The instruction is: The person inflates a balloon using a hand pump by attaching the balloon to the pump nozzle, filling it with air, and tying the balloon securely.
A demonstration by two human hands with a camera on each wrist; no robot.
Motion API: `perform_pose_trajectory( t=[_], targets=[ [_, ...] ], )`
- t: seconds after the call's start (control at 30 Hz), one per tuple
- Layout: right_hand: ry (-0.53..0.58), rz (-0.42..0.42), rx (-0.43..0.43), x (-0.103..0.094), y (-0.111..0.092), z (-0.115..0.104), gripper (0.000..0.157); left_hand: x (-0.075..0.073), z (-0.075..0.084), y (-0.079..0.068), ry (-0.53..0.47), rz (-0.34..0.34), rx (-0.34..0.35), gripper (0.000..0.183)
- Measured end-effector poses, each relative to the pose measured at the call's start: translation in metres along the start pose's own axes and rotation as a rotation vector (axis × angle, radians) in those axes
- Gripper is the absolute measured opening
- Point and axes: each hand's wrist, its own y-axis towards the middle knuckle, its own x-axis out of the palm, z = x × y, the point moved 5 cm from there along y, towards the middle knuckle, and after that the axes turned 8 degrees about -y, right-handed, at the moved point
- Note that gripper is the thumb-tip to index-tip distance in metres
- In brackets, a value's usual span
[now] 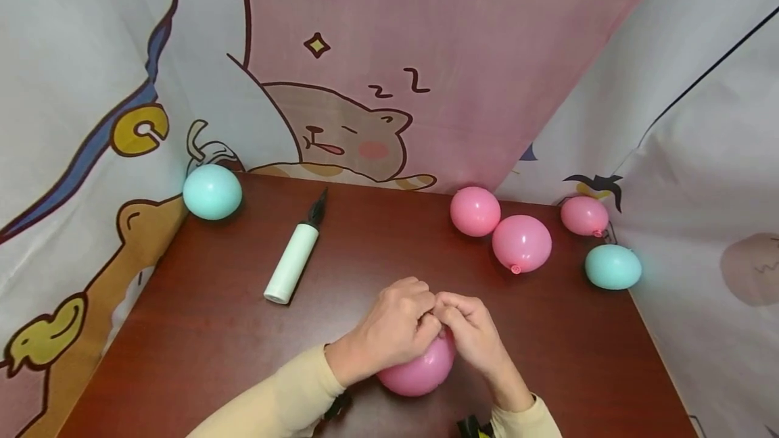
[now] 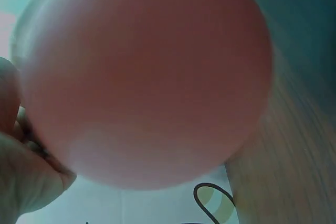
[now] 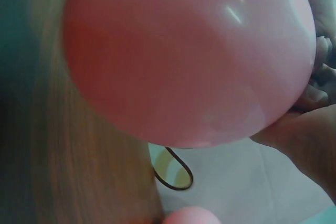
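Observation:
A pink inflated balloon (image 1: 420, 372) is at the front middle of the table, under both hands; it fills much of the left wrist view and the right wrist view. My left hand (image 1: 398, 323) pinches the balloon's neck end with curled fingers. From the other side my right hand (image 1: 477, 336) pinches the same end, its thumb and fingers meeting the left fingertips. The neck itself is hidden between the fingers. In the right wrist view the balloon (image 3: 189, 61) bulges below the fingers.
A white hand pump (image 1: 292, 262) with a black nozzle lies left of centre. One teal balloon (image 1: 212, 192) sits at the back left corner. At the back right are pink balloons (image 1: 521, 243) and another teal balloon (image 1: 612, 267). Printed cloth (image 1: 475, 53) hangs behind the brown table (image 1: 201, 330).

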Motion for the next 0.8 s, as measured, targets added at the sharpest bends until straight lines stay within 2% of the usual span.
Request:
perform_pose_trajectory(
  t=[0.1, 0.2, 0.33, 0.43, 0.63, 0.73, 0.8],
  targets=[
    [0.14, -0.069, 0.122, 0.003, 0.0, 0.005, 0.028, 0.0, -0.003, -0.002, -0.025, -0.026, -0.034, 0.022],
    [0.242, -0.096, 0.211, 0.006, -0.001, 0.01, 0.026, 0.0, -0.006, -0.005, -0.03, -0.024, -0.073, 0.018],
    [0.292, -0.085, 0.263, 0.007, -0.002, 0.013, 0.023, -0.002, -0.007, -0.006, -0.031, 0.019, -0.148, 0.014],
    [0.294, -0.054, 0.297, 0.007, -0.003, 0.016, 0.023, -0.004, -0.005, -0.006, -0.012, 0.047, -0.179, 0.011],
    [0.284, 0.0, 0.324, 0.005, -0.003, 0.017, 0.025, -0.002, 0.0, -0.005, 0.026, 0.054, -0.124, 0.017],
    [0.283, 0.005, 0.288, 0.003, -0.001, 0.014, 0.025, -0.001, -0.003, -0.003, -0.017, 0.034, -0.121, 0.018],
    [0.273, 0.011, 0.243, 0.002, 0.001, 0.012, 0.026, -0.001, -0.007, -0.001, -0.083, 0.021, -0.145, 0.017]
  ],
)
